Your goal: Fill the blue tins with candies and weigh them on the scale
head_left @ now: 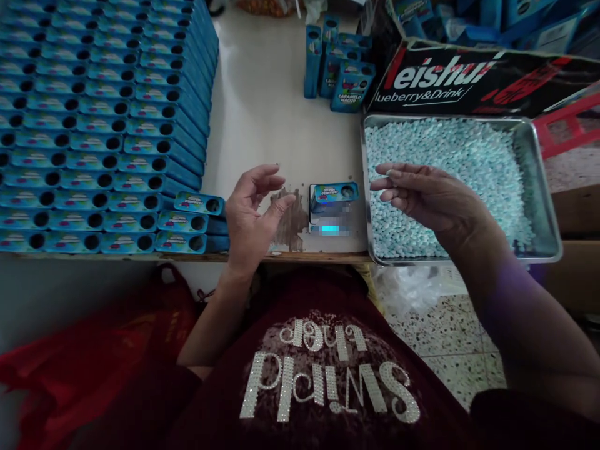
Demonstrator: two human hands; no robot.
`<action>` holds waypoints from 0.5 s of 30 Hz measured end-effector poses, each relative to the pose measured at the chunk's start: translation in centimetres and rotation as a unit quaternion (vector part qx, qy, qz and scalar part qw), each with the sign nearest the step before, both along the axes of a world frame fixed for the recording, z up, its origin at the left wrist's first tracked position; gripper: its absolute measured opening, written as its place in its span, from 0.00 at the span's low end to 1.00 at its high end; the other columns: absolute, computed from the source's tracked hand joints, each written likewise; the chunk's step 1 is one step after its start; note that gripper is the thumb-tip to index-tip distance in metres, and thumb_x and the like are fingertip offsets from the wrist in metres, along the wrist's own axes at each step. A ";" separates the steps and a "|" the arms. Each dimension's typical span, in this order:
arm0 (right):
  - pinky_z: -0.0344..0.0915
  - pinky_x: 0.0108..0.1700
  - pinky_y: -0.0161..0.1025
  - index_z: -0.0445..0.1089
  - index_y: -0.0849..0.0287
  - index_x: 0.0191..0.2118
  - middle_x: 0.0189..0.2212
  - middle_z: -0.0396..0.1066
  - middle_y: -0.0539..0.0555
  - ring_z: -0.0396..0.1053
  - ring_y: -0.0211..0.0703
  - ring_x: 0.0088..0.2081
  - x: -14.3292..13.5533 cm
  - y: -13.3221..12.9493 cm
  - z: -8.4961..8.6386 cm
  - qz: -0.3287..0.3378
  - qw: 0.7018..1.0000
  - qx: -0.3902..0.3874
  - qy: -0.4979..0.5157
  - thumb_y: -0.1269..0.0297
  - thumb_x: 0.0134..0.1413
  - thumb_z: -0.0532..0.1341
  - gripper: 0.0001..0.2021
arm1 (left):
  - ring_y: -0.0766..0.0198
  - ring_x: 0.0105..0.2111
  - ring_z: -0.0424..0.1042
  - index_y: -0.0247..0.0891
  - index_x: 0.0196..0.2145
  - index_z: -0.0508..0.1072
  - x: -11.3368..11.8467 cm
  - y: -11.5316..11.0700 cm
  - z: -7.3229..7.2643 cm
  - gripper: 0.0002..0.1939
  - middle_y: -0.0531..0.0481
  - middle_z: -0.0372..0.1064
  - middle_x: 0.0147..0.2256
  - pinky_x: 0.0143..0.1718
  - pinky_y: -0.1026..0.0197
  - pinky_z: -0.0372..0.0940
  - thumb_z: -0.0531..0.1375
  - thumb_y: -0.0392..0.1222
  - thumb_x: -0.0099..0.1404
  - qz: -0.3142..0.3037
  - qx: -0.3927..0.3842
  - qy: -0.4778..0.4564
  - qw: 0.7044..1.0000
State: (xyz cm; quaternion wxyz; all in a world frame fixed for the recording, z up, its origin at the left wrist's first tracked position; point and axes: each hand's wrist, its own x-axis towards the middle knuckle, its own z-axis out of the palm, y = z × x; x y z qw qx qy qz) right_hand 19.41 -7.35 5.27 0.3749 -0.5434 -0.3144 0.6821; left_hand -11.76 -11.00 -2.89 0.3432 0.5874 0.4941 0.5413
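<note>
A blue candy box [334, 192] with a dark round hole stands on a small scale [328, 219] whose display glows cyan. To its left my left hand [257, 212] hovers over the table edge, thumb and fingers apart, holding nothing. My right hand [415, 190] is above a metal tray [546, 206] of small pale-blue candies [450, 144]. Its fingertips are drawn close together near the tray's left side; whether they hold any candy is too small to tell.
Stacked rows of blue boxes [107, 125] fill the left of the table [262, 94]. Several upright boxes [352, 86] stand at the back, beside a black carton [435, 81] full of blue boxes. A red bag [117, 350] hangs below at the left.
</note>
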 end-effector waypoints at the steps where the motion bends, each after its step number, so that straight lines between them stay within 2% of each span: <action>1: 0.79 0.28 0.26 0.83 0.64 0.45 0.36 0.86 0.59 0.83 0.37 0.29 -0.2 -0.1 0.3 0.014 1.000 0.007 -0.009 0.73 0.69 0.68 0.05 | 0.60 0.52 0.80 0.47 0.61 0.74 0.0 0.0 0.0 0.24 0.50 0.79 0.50 0.62 0.49 0.77 0.73 0.43 0.70 -0.004 0.010 -0.006 1.000; 6: 0.78 0.26 0.33 0.82 0.60 0.42 0.35 0.85 0.57 0.82 0.41 0.27 -0.8 -0.1 1.5 0.050 0.995 0.030 -0.075 0.69 0.60 0.77 0.07 | 0.58 0.53 0.81 0.46 0.62 0.74 0.0 0.0 -0.2 0.26 0.49 0.79 0.52 0.62 0.48 0.78 0.74 0.41 0.69 -0.008 0.026 -0.008 1.000; 8: 0.76 0.26 0.34 0.82 0.59 0.41 0.34 0.85 0.57 0.81 0.41 0.27 -1.0 -0.1 2.0 0.072 0.990 0.054 -0.106 0.68 0.60 0.78 0.07 | 0.57 0.53 0.81 0.45 0.62 0.74 0.0 0.0 -0.3 0.26 0.49 0.79 0.52 0.63 0.47 0.78 0.74 0.41 0.69 -0.010 0.025 0.002 1.000; 11: 0.77 0.29 0.37 0.82 0.58 0.42 0.35 0.85 0.58 0.81 0.44 0.32 -1.1 0.1 2.7 0.108 0.979 0.090 -0.145 0.66 0.61 0.76 0.06 | 0.58 0.53 0.81 0.44 0.61 0.75 0.2 -0.1 -0.4 0.24 0.48 0.79 0.53 0.63 0.48 0.78 0.73 0.41 0.70 -0.013 0.019 0.022 1.000; 15: 0.77 0.33 0.39 0.83 0.58 0.43 0.36 0.85 0.59 0.82 0.47 0.36 -1.2 0.7 3.0 0.134 0.969 0.111 -0.174 0.65 0.63 0.75 0.05 | 0.57 0.54 0.81 0.45 0.59 0.77 0.6 -0.2 -0.5 0.23 0.48 0.79 0.54 0.65 0.48 0.76 0.73 0.37 0.69 -0.019 0.026 0.054 0.998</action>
